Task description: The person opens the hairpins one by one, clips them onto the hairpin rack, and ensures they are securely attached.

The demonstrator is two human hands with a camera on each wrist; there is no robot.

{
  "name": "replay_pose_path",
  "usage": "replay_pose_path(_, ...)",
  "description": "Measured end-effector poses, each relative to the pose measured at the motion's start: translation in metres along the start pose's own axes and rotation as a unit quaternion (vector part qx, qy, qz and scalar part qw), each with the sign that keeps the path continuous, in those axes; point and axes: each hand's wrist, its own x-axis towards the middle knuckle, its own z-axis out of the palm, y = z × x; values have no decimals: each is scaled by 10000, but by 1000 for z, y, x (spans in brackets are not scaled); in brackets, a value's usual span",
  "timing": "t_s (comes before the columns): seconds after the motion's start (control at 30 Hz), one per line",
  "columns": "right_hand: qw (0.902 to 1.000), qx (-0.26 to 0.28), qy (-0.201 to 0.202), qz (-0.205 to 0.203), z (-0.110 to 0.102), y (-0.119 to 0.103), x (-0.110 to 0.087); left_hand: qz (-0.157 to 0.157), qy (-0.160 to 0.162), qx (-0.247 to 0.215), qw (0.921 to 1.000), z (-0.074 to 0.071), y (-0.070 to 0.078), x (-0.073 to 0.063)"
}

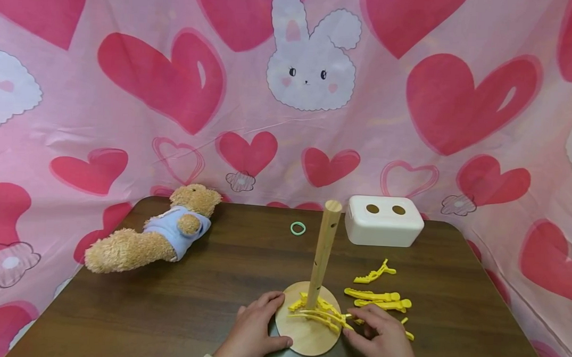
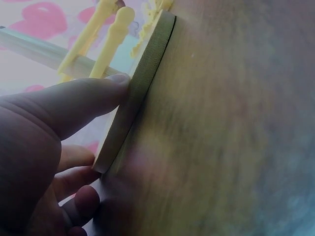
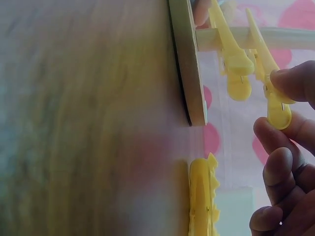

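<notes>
A wooden stand has a round base [image 1: 307, 342] and an upright pole [image 1: 325, 244]. My left hand [image 1: 255, 329] grips the base's left edge, with the thumb near the front and the other fingers further back. Between thumb and fingertips, my right hand [image 1: 382, 337] pinches the end of a yellow hair clip [image 3: 272, 96], whose long arms reach to the pole. Closer to the base, another yellow hair clip [image 3: 235, 66] sits at the pole. A toothed yellow clip [image 1: 296, 305] shows at the pole's left side.
Several loose yellow clips [image 1: 372, 295] lie right of the stand, one partly hidden by my right hand. Behind them is a white box [image 1: 384, 228] with two holes. A green ring [image 1: 297, 228] and a teddy bear [image 1: 168, 234] in blue lie further back.
</notes>
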Motion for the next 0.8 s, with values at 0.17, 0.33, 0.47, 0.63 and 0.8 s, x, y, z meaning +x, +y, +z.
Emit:
replay_pose_path(0.17, 10000, 37, -67, -35, 3, 0, 2, 9, 28, 39, 10000, 0, 0, 0)
replay_pose_path(0.33, 9998, 59, 38, -201, 6, -1, 3, 46, 56, 54, 10000, 0, 1, -1)
replay_pose_path(0.47, 9988, 206, 40, -442, 10, -1, 5, 58, 63, 46, 10000, 0, 1, 0)
replay_pose_path(0.63, 9986, 364, -100, -359, 12, -2, 6, 91, 90, 83, 9999, 1, 1, -1)
replay_pose_path(0.8, 9987, 366, -75, -335, 13, -2, 7, 90, 92, 107, 9999, 1, 1, -1)
